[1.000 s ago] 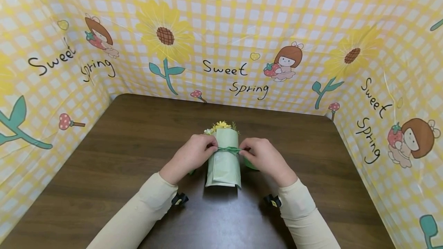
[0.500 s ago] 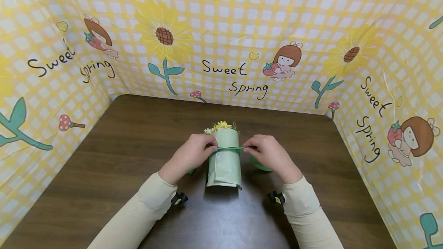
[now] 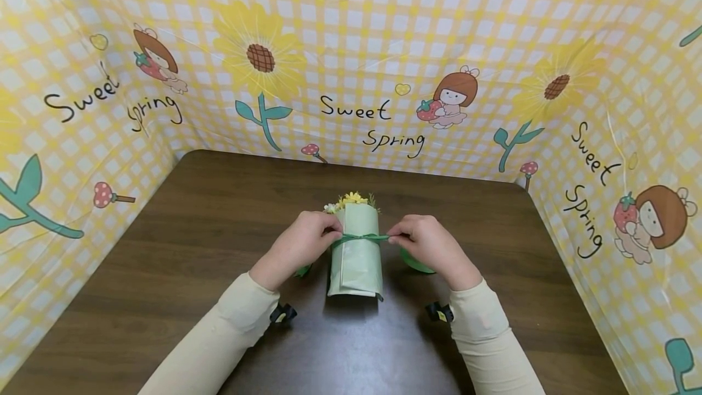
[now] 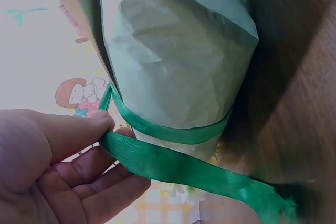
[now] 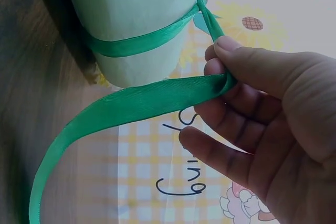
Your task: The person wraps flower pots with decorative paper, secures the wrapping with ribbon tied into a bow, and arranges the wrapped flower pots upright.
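A bouquet (image 3: 362,270) wrapped in pale green paper lies on the table, its yellow and white flowers (image 3: 353,199) showing at the far end. Around its middle runs a green ribbon (image 3: 361,237), crossed on top of the paper. At the left side, my left hand (image 3: 308,235) pinches one length of the ribbon between thumb and fingers; in the left wrist view the loose end (image 4: 173,163) trails toward the table. My right hand (image 3: 425,242) pinches the other length on the right, and its tail (image 5: 131,100) curves down in the right wrist view.
The dark wooden table (image 3: 219,200) spreads around the bouquet. A yellow checked cloth (image 3: 362,47) with printed flowers and figures stands behind it and on both sides. A small black device (image 3: 283,313) is worn at each wrist.
My right hand has moved outward to the right, drawing the ribbon straighter across the paper. The left hand has shifted slightly left. Both hands keep their pinch, and the bouquet stays nearly in place.
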Demonstrator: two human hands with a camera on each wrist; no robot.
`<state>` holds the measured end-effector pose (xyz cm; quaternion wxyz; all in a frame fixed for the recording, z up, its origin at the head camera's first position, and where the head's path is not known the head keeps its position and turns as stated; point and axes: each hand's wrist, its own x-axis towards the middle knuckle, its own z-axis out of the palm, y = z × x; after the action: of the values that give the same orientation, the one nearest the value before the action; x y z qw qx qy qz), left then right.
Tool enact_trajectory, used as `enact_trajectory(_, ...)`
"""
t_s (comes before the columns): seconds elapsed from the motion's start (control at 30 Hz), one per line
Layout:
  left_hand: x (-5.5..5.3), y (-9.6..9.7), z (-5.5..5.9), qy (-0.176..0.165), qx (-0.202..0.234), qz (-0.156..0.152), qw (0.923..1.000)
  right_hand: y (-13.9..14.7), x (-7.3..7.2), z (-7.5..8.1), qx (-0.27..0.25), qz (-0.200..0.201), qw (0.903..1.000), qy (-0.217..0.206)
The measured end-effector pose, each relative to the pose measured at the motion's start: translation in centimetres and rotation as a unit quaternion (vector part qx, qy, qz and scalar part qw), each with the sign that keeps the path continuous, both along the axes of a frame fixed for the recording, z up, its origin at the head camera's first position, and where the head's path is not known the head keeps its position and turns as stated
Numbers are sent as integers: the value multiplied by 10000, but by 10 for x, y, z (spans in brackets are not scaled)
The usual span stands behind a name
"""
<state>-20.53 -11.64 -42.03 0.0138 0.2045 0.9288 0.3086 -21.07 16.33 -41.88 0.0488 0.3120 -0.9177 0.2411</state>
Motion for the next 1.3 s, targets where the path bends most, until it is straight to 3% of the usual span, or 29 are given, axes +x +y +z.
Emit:
enact_trajectory(0.67, -3, -4, -4, -91, -100, 22, 9999, 3, -2, -1, 182, 107, 9989, -420)
enact_trajectory(1.3, -6, -6, -4, -169, -190, 62, 9997, 8, -3, -2, 548, 54, 9980, -296)
